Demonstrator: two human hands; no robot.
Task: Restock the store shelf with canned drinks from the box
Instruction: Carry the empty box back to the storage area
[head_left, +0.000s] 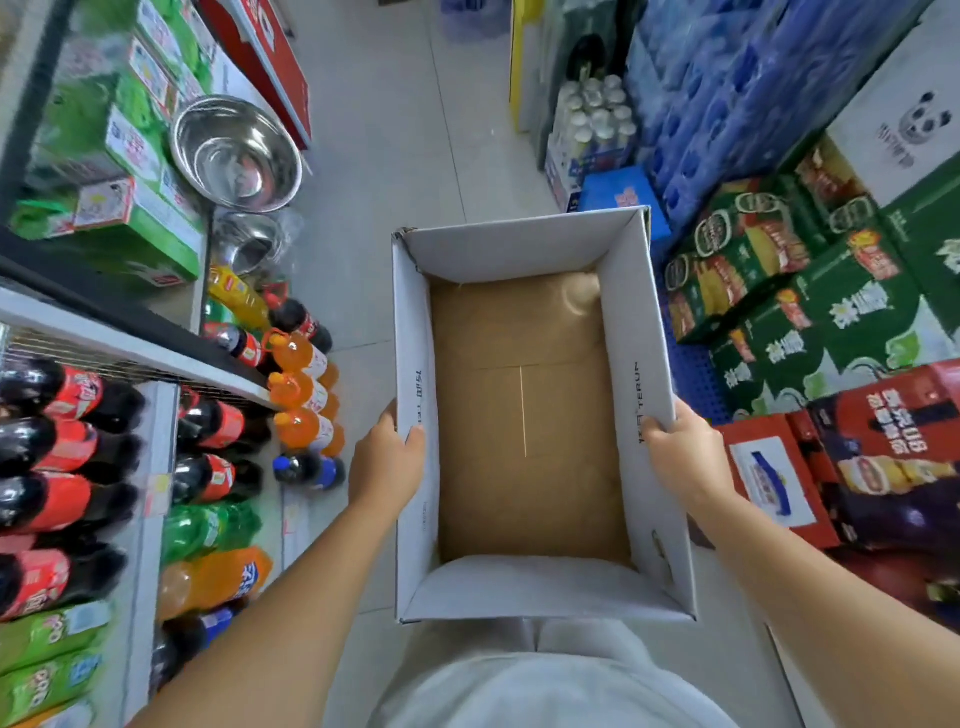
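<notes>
An open cardboard box (631, 317) with white flaps and a brown bottom hangs in front of me above the floor. Nothing lies inside it; no cans are in view. My left hand (387, 460) grips the box's left wall, thumb inside and fingers outside. My right hand (680, 449) grips the right wall the same way. The store shelf (130, 345) stands at my left, filled with cola, orange and green soda bottles.
Steel bowls (236, 153) sit on the shelf's far end. Soda bottles (298, 389) stand on the floor beside the shelf. Stacked drink cartons (810, 312) and blue water packs (727, 88) line the right side. A tiled aisle (395, 145) runs ahead between them.
</notes>
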